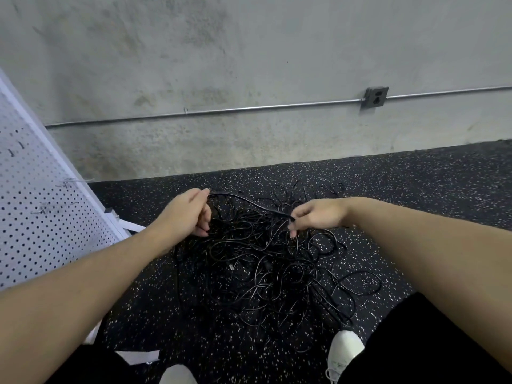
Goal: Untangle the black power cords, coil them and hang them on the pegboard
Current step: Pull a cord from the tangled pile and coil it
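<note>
A big tangle of black power cords (266,267) lies on the dark speckled floor in front of me. One cord (249,202) is lifted above the pile and spans between my hands. My left hand (185,214) grips its left end with curled fingers. My right hand (318,216) pinches the other end near a plug. The white pegboard (36,206) leans at the left, with a few metal hooks (45,209) and nothing hanging on them.
A concrete wall (249,65) stands behind the pile, with a conduit pipe and a grey outlet box (375,97). My white shoes (345,353) are at the bottom, close to the cords. The pegboard's white foot (133,225) sticks out by my left wrist.
</note>
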